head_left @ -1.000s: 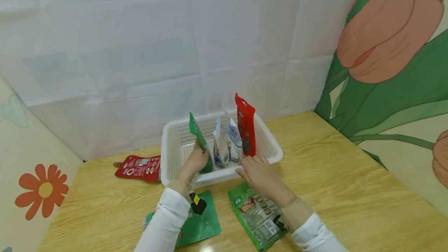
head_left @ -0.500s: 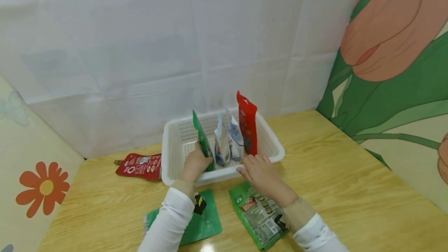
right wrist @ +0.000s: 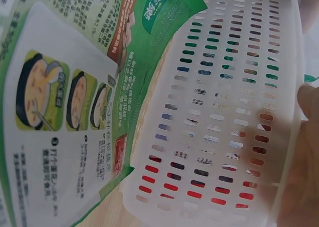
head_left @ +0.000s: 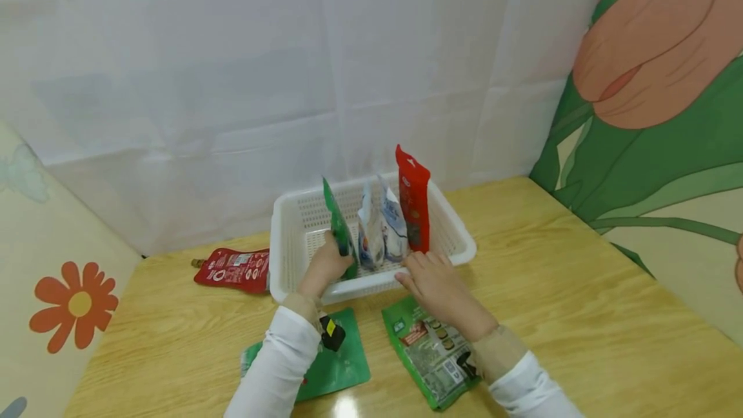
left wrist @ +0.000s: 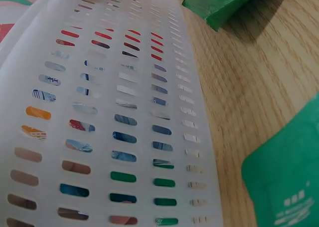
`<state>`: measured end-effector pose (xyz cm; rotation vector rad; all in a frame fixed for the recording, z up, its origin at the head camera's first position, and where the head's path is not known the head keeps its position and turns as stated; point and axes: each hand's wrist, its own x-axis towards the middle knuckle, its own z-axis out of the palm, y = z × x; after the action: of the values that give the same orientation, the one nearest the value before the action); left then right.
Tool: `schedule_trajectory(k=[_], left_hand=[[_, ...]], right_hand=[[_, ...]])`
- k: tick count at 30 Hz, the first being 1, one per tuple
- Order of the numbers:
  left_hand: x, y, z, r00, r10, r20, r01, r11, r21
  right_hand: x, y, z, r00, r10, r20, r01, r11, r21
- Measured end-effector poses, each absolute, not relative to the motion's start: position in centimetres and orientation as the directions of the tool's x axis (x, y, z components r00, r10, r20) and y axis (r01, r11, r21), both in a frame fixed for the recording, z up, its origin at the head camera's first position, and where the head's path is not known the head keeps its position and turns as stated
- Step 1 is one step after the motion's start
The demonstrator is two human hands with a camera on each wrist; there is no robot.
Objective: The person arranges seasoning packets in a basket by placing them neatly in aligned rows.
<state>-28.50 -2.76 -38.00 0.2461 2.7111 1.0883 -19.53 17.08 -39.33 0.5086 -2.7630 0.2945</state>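
A white slotted plastic basket (head_left: 277,244) stands on the table against the back sheet. Inside it, my left hand (head_left: 325,266) grips a thin green packet (head_left: 339,226) standing on edge, its lower part partly hidden by the fingers. To its right two white-and-blue packets (head_left: 394,228) stand side by side, followed by a tall red packet (head_left: 415,205). My right hand (head_left: 438,290) holds the basket's front rim near the red packet, fingers over the edge. In the right wrist view the right hand (right wrist: 305,172) shows at the rim.
A red spouted pouch (head_left: 235,269) lies left of the basket, against its side. In front, a green pouch (head_left: 342,363) lies under the left forearm. A green printed bag (head_left: 426,357) lies partly below the right wrist. The left wrist view shows the basket's slotted wall (left wrist: 104,107).
My left hand has shifted slightly right with the green packet, which now stands closer to the white-and-blue packets. The right hand stays at the rim. The head view has drifted a little.
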Motion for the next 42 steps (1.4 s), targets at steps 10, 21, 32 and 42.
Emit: schedule_trajectory(k=[10,21,32,42], left_hand=[[-28.65,-2.86,-37.96,-0.953,0.273,-0.131,0.095,0.681,0.726],[-28.80,-2.91,-38.15,-0.950,0.281,-0.135,0.099,0.682,0.725],[-28.59,-2.64,-37.95,-0.950,0.274,-0.150,0.096,0.713,0.694],[-28.38,-2.10,-37.78,-0.972,0.212,-0.104,0.117,0.816,0.566]], right_hand=[[-19.53,17.10,-39.36,-0.884,-0.314,0.347,-0.378,0.916,-0.132],[-19.60,17.09,-39.58,-0.870,-0.317,0.378,-0.385,0.916,-0.118],[-19.48,17.06,-39.53,-0.887,-0.299,0.351,-0.366,0.920,-0.139],[-19.49,17.09,-39.35,-0.885,-0.306,0.350,-0.372,0.917,-0.140]])
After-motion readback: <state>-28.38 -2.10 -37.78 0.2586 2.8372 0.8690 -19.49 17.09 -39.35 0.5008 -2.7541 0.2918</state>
